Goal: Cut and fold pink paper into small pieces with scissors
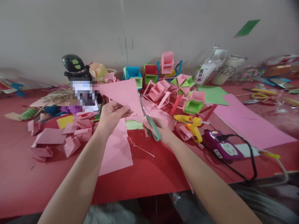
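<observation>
My left hand [114, 115] pinches the lower left part of a pink paper sheet [123, 91], lifted above the table. In my right hand [158, 127] is a pair of scissors [153, 127] with grey-green handles, fingers wrapped through the loops. The scissor blades point up and away, along the right edge of the sheet. Whether the blades are fully closed on the paper I cannot tell. Below my hands lies another flat pink sheet [119, 152], with thin paper strips [142, 148] beside it.
Folded pink paper pieces [72, 144] are piled at the left, near a propped phone [85, 93]. Coloured paper boxes [132, 74] stand behind. A yellow glue gun [192, 126], a purple power socket [221, 144] with cables and a large pink sheet [247, 118] lie to the right.
</observation>
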